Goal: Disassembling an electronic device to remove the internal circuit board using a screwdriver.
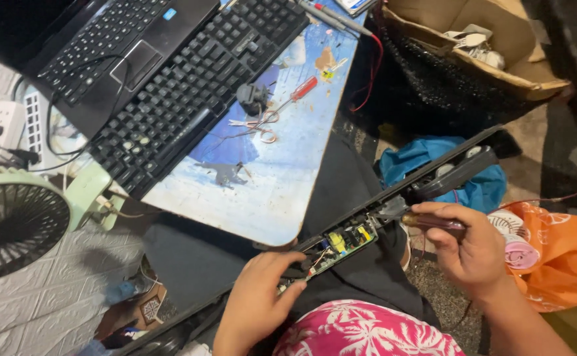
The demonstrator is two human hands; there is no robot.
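A long black device (pixel 394 198), its casing open, is laid across the lap in the lower middle of the frame; its long axis runs on a diagonal from the lower left up to the upper right, where its far end is seen over a blue cloth (pixel 420 155); a green circuit board (pixel 338 244) is exposed in the open casing near the frame's centre, just below the rounded corner of the bench (pixel 282 191).

The left hand (pixel 255 306) is set at the lower end of the board, its fingers curled on the casing edge so that the device is pinned there; the right hand (pixel 470 247) is at the right of the frame, its grip closed round the dark handle of a screwdriver (pixel 433 221); the tool is held nearly level, and its tip is pointed left toward the casing just up-right of the board; whether the tip is touching the casing cannot be told.

The board thus lies between the two hands, to the left of the tool tip and along the device's diagonal; the left hand is the nearer to it, all but touching; the right hand is kept apart by the tool's length.

On the bench in the upper left a keyboard (pixel 189 86) and a laptop (pixel 123 39) are seen; a green fan (pixel 15 221) is at the left edge; an orange bag (pixel 559 257) is at the right.
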